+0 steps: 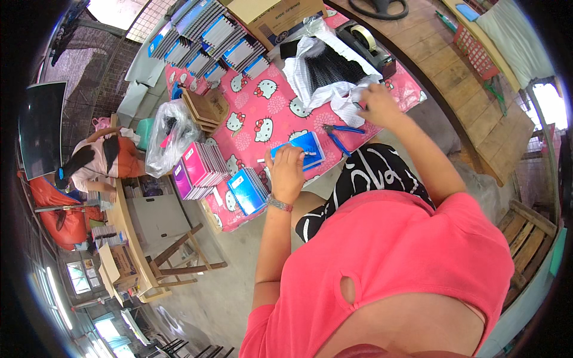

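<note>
My left hand has its bent fingers closed on the left edge of a blue notebook, which lies near the table's front edge. My right hand is at the right, with curled fingers beside crumpled white paper. What those fingers hold, if anything, is too small to tell. On the paper lies a bundle of black binding wires. Blue-handled pliers rest on the table between my hands.
A pink patterned cloth covers the table. Around its edges stand stacked blue notebooks, purple and pink notebooks, taller notebook piles, a cardboard box, wooden blocks and a tape dispenser. Another person is at the left.
</note>
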{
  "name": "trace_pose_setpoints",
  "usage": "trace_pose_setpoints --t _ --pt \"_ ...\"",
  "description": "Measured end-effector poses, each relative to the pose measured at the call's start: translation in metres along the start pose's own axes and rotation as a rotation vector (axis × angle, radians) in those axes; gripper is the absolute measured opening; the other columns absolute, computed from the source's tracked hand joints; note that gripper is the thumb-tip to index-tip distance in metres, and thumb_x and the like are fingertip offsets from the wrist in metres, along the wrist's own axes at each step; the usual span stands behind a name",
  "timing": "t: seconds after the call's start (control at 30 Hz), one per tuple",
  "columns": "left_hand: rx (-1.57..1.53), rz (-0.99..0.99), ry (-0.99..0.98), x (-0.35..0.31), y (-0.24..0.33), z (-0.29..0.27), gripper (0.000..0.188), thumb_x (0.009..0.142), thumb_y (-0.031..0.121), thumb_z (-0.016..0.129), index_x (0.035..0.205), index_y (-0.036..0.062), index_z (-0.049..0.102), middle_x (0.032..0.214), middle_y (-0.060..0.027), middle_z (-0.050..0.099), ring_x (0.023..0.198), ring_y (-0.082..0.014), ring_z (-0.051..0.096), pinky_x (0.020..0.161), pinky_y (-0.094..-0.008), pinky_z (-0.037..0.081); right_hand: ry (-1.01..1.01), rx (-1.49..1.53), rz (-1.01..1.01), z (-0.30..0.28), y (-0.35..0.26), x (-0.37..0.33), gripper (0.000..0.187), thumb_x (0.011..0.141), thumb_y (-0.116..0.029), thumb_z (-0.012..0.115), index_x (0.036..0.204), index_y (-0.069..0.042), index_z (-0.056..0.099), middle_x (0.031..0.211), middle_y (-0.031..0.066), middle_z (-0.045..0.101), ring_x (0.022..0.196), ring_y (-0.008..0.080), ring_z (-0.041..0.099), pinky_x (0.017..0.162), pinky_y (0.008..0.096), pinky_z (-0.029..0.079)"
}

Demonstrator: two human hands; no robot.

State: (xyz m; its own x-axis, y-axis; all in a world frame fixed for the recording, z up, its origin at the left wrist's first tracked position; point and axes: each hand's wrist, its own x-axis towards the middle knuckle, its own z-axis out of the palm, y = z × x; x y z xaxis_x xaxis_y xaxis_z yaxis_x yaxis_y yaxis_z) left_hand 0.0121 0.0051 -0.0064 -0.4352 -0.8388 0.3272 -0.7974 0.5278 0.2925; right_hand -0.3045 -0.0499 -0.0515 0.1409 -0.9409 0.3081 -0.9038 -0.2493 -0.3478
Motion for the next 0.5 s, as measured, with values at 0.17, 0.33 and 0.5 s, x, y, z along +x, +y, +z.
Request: trace_pose_setpoints --t 0.17,0.33,0.5 --pt "0.267 -0.087 0.089 0.003 0.014 -0.004 0.026 0.085 0.025 0.068 0.108 0.0147 0.059 0.113 -0.0066 0.057 0.118 -0.0315 0.047 0.107 -0.0673 0.017 -0.151 -0.163 -0.106 -0.015 0.035 -0.004 0.047 0.071 -0.033 0.077 0.105 -0.004 0.064 0.096 0.0171 0.064 0.093 0.0359 0.062 0.087 0.0386 0.049" --pt "0.054 -0.146 -0.022 0.0 0.004 0.004 0.028 0.082 0.031 0.07 0.104 0.0144 0.064 0.109 -0.0066 0.056 0.114 -0.0306 0.047 0.101 -0.0656 0.025 -0.574 1.289 -0.043 -0.033 -0.061 0.04 0.035 0.076 -0.024 0.071 0.104 -0.003 0.068 0.096 0.0074 0.066 0.088 0.0193 0.06 0.083 0.0316 0.048" --pt "0.061 -0.132 -0.016 0.008 0.008 0.0 0.029 0.078 0.033 0.074 0.099 0.0135 0.065 0.104 -0.0064 0.057 0.109 -0.0299 0.049 0.094 -0.055 0.033 -0.909 1.169 -0.011 0.0 -0.076 0.058 0.037 0.076 -0.016 0.068 0.109 0.002 0.068 0.102 0.0069 0.067 0.091 0.0155 0.06 0.087 0.0298 0.046"
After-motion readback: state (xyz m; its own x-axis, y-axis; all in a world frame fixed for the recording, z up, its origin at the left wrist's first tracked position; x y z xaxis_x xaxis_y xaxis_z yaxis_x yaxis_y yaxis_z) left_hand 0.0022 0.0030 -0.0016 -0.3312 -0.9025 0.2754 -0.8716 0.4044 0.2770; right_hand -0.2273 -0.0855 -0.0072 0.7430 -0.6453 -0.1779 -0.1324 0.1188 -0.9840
